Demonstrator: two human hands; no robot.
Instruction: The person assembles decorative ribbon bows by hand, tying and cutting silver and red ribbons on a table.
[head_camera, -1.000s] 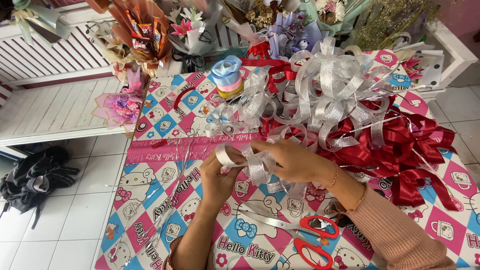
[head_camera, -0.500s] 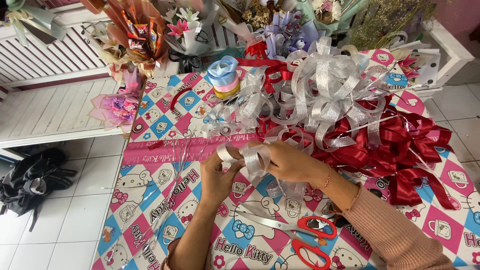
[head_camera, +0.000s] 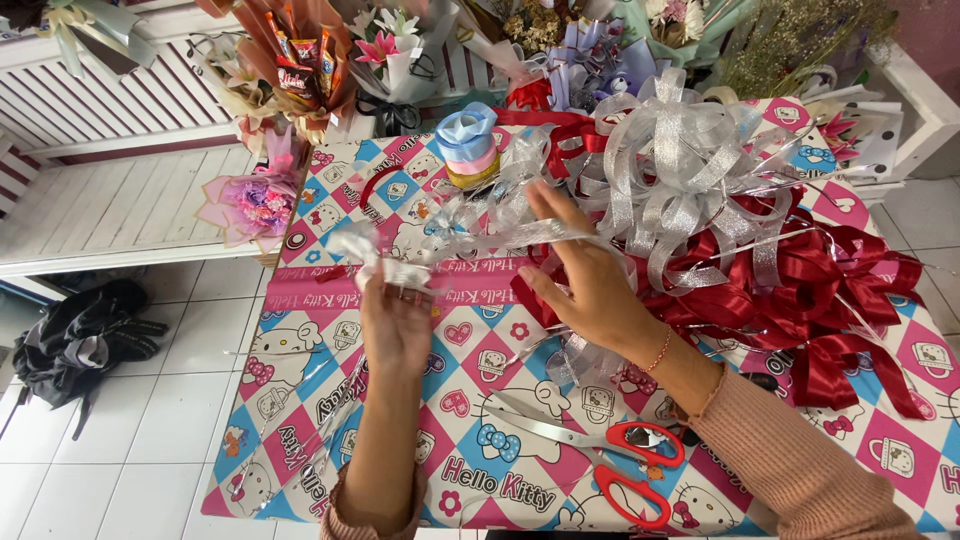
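The left hand (head_camera: 395, 325) is closed around a small folded bunch of silver ribbon (head_camera: 375, 258), which it holds up above the table (head_camera: 300, 400) with the patterned pink and blue cloth. From this bunch a strand of the same ribbon runs to the right, to the right hand (head_camera: 585, 285). The right hand is open, its fingers spread and pointing up, and the strand passes across its fingers; I cannot tell if the fingers pinch it.

Just right of the right hand lies a pile of finished bows: silver bows (head_camera: 680, 170) on top, dark red bows (head_camera: 810, 290) under and beside them. Below the right hand, nearer to the person, the scissors (head_camera: 610, 455) with red handles lie flat on the cloth. Above the right hand, at the far side of the table, stands a stack of ribbon rolls (head_camera: 467, 145), blue on top.
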